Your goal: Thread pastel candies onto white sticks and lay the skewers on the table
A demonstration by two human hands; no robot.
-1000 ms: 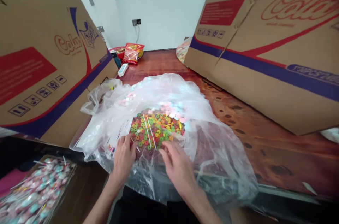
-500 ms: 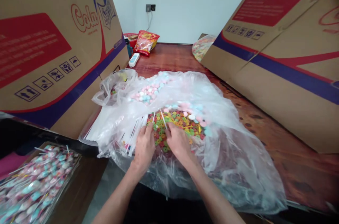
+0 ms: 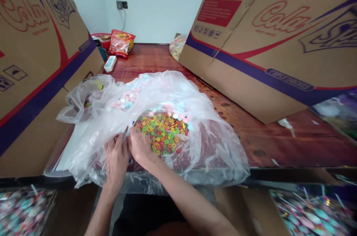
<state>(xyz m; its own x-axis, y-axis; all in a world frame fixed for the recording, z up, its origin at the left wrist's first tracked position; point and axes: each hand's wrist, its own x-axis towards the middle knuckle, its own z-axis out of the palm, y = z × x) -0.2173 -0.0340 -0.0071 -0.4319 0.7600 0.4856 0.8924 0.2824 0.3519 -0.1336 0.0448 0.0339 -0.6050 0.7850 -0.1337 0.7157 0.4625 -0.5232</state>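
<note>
Standing next to the table here, and honestly it looks like the work is barely dented. Both hands are down in the big clear plastic bag (image 3: 195, 131) spread over the near edge of the table (image 3: 279, 143). The left hand (image 3: 117, 158) and the right hand (image 3: 139, 146) are touching each other, fingers curled in together right at the near-left rim of the heap of coloured ring candies (image 3: 161, 133). They seem pinched around something small, maybe one of the thin white sticks (image 3: 83, 146) that lie fanned out under the plastic toward the left, but I can't tell for sure what's actually between the fingers, or how tight either grip is.

My guess at progress: the ring heap is full, and there's a second pile of pastel pink and blue candies (image 3: 128, 96) further back in the bag, so plenty is left. Finished-looking wrapped lollipops sit in a tray below the near-left corner (image 3: 19, 210) and another batch below the near-right corner (image 3: 312, 213), so a fair amount is done too.

The table is dark reddish wood with a spotty pattern. Two big printed cardboard boxes lean in, one along the left edge (image 3: 36, 61) and one along the right (image 3: 273, 42). At the far edge there's a red snack bag (image 3: 119, 44), a small white remote-like thing (image 3: 110, 63) and a red bowl. Plain white wall behind, with a socket (image 3: 122, 5).
</note>
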